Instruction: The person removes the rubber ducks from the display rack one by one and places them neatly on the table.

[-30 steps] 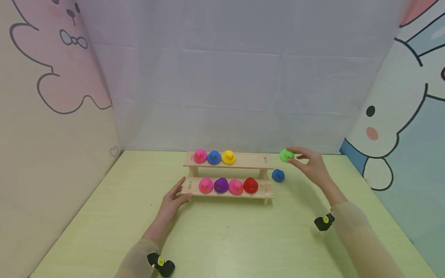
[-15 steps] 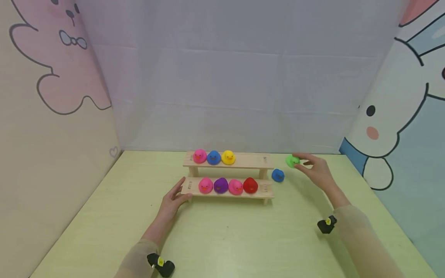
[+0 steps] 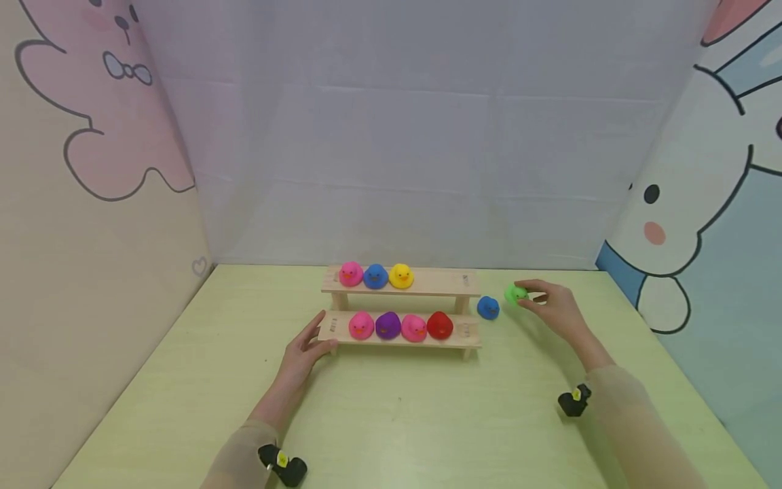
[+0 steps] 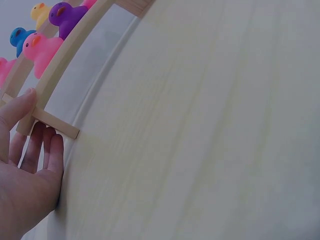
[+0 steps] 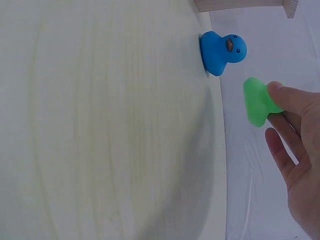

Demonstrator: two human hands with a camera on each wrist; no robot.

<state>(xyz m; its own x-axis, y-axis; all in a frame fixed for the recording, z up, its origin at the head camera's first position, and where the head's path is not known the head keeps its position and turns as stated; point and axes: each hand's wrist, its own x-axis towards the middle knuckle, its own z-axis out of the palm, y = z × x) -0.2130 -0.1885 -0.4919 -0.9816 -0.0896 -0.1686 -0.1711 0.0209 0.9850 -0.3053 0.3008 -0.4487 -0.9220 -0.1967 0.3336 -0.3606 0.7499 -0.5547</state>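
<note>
My right hand pinches a green rubber duck between thumb and fingers. The duck is above the table, to the right of a blue rubber duck that sits on the tabletop. At the left end of a two-tier wooden stand, my left hand grips the lower shelf, thumb at the front edge; the left wrist view shows its fingers around the end. Pink, purple, pink and red ducks stand along that shelf.
On the upper shelf sit a pink duck, a blue duck and a yellow duck, toward its left. Behind the table hangs a pale cloth. Cartoon-printed panels flank both sides.
My right hand has carried the green duck rightward, away from the upper shelf, and lower toward the table. The left hand and the stand have kept their places.
</note>
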